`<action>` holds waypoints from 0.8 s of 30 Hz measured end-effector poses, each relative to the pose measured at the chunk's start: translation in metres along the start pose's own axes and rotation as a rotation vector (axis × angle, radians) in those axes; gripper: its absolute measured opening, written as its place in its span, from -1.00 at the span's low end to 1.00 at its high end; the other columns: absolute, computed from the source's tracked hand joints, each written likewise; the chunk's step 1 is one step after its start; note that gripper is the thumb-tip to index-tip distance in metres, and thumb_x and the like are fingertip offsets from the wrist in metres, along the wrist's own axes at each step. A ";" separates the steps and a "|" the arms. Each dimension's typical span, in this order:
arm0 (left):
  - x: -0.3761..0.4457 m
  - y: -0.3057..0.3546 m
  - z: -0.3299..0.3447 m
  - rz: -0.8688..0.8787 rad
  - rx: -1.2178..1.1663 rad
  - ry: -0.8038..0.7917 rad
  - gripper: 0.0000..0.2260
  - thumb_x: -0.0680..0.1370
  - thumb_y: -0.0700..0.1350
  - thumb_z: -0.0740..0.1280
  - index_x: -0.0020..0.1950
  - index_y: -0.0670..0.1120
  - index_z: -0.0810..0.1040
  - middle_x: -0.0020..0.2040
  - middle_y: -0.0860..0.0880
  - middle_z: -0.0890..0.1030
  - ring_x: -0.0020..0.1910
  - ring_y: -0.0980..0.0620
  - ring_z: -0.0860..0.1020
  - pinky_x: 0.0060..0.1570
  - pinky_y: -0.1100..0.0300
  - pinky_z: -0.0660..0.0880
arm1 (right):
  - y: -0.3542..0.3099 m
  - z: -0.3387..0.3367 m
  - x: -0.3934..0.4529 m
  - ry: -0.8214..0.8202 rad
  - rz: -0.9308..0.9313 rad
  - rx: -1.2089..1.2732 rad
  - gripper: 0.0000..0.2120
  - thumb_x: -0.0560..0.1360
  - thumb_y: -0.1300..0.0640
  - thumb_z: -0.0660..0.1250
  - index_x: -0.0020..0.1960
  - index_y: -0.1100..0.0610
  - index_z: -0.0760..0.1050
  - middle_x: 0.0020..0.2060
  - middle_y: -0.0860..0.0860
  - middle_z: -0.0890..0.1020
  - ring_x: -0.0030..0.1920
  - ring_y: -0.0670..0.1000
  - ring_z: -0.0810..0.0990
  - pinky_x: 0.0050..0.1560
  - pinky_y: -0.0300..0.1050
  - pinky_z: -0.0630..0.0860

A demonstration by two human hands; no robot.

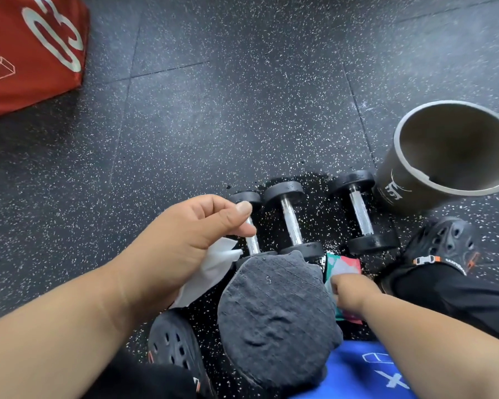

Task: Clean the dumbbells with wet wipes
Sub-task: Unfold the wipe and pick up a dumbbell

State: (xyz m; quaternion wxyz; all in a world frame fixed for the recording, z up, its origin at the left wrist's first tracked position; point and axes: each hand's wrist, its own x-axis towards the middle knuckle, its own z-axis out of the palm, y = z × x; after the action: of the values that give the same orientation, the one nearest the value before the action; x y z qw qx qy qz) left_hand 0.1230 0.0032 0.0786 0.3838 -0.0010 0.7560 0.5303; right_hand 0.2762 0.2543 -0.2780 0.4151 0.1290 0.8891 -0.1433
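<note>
Three black dumbbells [293, 220], chrome handles, floor beneath wet.

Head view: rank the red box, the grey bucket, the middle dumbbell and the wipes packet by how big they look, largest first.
1. red box, cut off by the frame edge
2. grey bucket, nearer the camera, so the true order of these two is unsure
3. middle dumbbell
4. wipes packet, partly hidden by the right hand

Three dumbbells [291, 220] lie side by side on the floor. One wipe [213, 272], one wipe pack [344, 264], one grey bin [444, 156], one red box [29, 50], two hands [190, 240], two black shoes [441, 243].
</note>
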 end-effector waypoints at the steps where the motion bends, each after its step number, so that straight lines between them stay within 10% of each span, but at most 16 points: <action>1: -0.001 0.000 0.000 0.003 -0.007 0.001 -0.77 0.41 0.23 0.49 -0.16 0.09 0.73 0.08 -0.05 0.79 -0.01 0.20 0.67 0.41 -0.09 0.36 | 0.001 0.003 0.000 -0.001 -0.009 -0.027 -0.93 0.53 -0.04 0.28 -0.02 -0.07 0.47 0.01 -0.04 0.67 0.00 0.11 0.58 0.02 -0.14 0.50; 6: -0.009 0.001 0.002 0.016 -0.017 0.000 -0.63 0.41 0.20 0.49 0.00 -0.06 0.64 0.06 -0.08 0.79 -0.25 0.26 0.63 0.30 -0.08 0.32 | -0.003 -0.008 -0.017 -0.032 -0.027 -0.109 -0.87 0.50 -0.06 0.31 0.01 -0.08 0.45 0.12 -0.04 0.70 0.13 0.11 0.68 0.09 -0.11 0.56; 12: -0.009 -0.002 0.001 0.023 -0.058 0.007 -0.66 0.46 0.17 0.49 0.01 -0.08 0.64 0.05 -0.09 0.79 -0.02 0.00 0.62 0.08 0.11 0.57 | -0.009 -0.054 -0.033 0.020 0.037 -0.048 -0.70 0.52 -0.05 0.27 0.19 0.01 0.57 0.22 0.04 0.69 0.23 0.14 0.65 0.21 -0.06 0.56; 24: -0.031 0.019 0.021 0.105 -0.131 -0.197 -0.67 0.50 0.15 0.48 0.05 -0.08 0.59 0.12 -0.16 0.77 0.01 0.01 0.61 0.16 0.01 0.49 | -0.080 -0.185 -0.186 0.651 -0.108 0.656 -0.77 0.44 -0.08 0.35 -0.24 0.07 0.49 -0.33 -0.03 0.62 -0.23 0.04 0.56 -0.13 0.01 0.48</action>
State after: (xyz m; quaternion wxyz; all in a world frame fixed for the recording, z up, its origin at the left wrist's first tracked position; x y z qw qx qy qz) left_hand 0.1490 0.0155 0.1082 0.4272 0.0655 0.6772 0.5954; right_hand 0.2343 0.2269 -0.0080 0.0437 0.2450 0.8864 -0.3904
